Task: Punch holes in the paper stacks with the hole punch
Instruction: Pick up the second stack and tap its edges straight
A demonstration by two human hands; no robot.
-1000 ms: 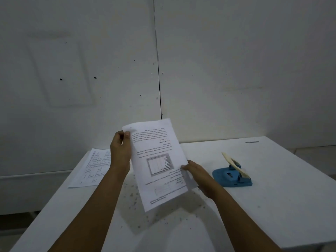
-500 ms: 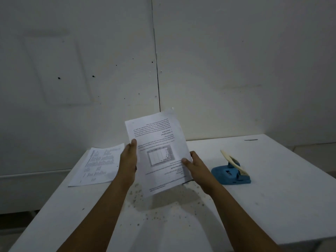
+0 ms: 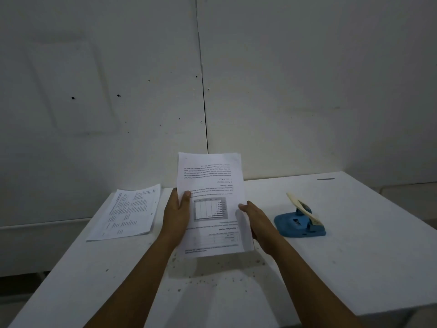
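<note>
I hold a printed paper stack (image 3: pixel 211 185) upright over the middle of the white table (image 3: pixel 354 268), its text upside down and a small chart in the centre. My left hand (image 3: pixel 176 214) grips its left edge, thumb on the front. My right hand (image 3: pixel 254 217) holds the right edge, thumb on the front. The stack's bottom edge is close to the tabletop; I cannot tell if it touches. A blue hole punch (image 3: pixel 299 222) with a cream lever raised stands on the table to the right of my right hand.
A second paper stack (image 3: pixel 127 211) with two punched holes along its right edge lies flat at the table's far left. Small paper bits (image 3: pixel 212 278) are scattered on the table below the held stack. A white wall stands right behind the table.
The held stack has turned from tilted to nearly straight upright. My left hand slid down from the top corner to the middle of the left edge.
</note>
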